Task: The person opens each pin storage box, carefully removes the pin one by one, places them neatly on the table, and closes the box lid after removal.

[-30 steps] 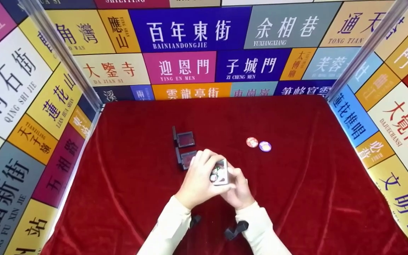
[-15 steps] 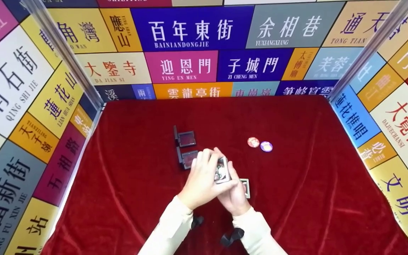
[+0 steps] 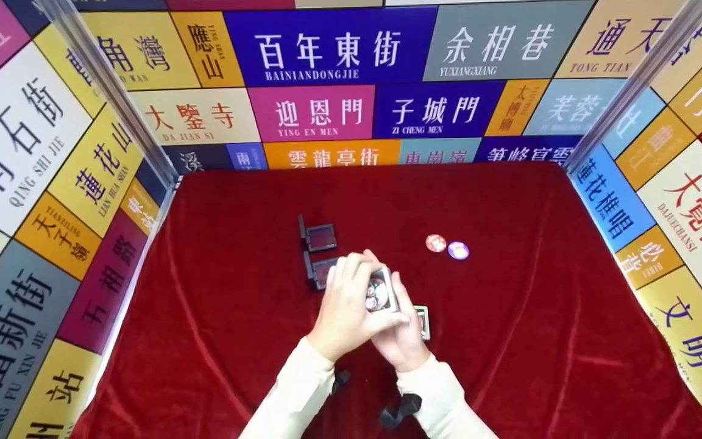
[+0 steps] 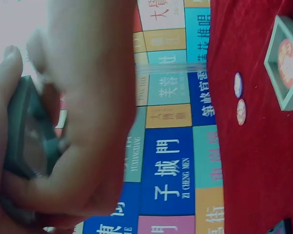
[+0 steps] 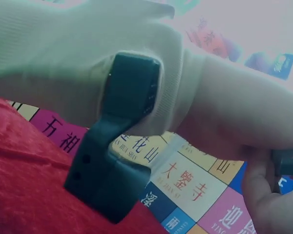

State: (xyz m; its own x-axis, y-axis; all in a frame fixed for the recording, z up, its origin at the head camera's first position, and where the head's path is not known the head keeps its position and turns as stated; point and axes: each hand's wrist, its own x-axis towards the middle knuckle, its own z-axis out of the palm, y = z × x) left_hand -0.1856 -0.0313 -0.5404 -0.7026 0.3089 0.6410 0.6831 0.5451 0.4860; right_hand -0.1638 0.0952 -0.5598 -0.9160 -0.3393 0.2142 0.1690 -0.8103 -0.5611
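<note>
Both hands hold a small pale-rimmed box in front of the chest, above the cloth. Round white pieces with coloured marks, or a printed round face, show inside it; which one I cannot tell. My left hand grips its left side, fingers over the far edge and thumb along the near edge. Behind and below, my right hand supports it with fingers up its right side. In the left wrist view the box looks dark green and is partly covered by fingers. In the right wrist view only its corner shows.
A pale square frame lies right of the right hand, a red disc inside it. Two dark hinged cases stand open on the left. A red chip and a purple-rimmed chip lie on the red cloth.
My right hand has shifted slightly left and lower, and the pale frame on the cloth has come into view beside it. The box in both hands has turned and moved a little.
</note>
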